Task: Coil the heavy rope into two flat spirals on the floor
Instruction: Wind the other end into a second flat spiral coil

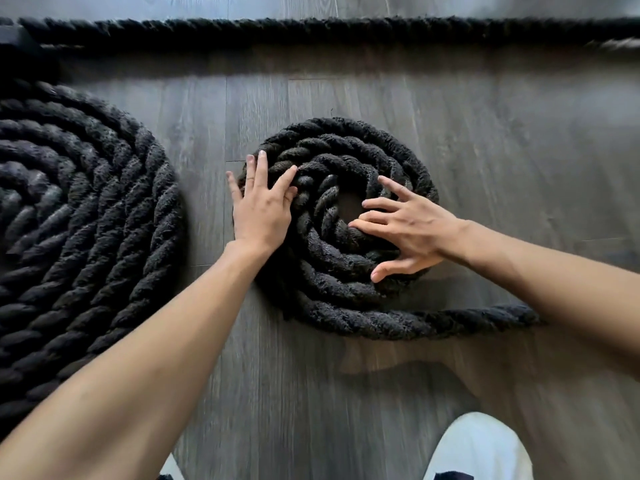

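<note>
On the floor (485, 150), the left hand (261, 209) and right hand (405, 230) press flat, fingers spread, on the small spiral (329, 296). A larger spiral (86, 209) lies at the left edge; beyond, a straight rope run (311, 31) crosses the far side.

No readable text, labels or numbers anywhere.

On the grey plank floor (485, 150) a small black rope spiral (346, 140) is lying right of a larger spiral (86, 220), a straight rope stretch (311, 32) running behind both.
</note>
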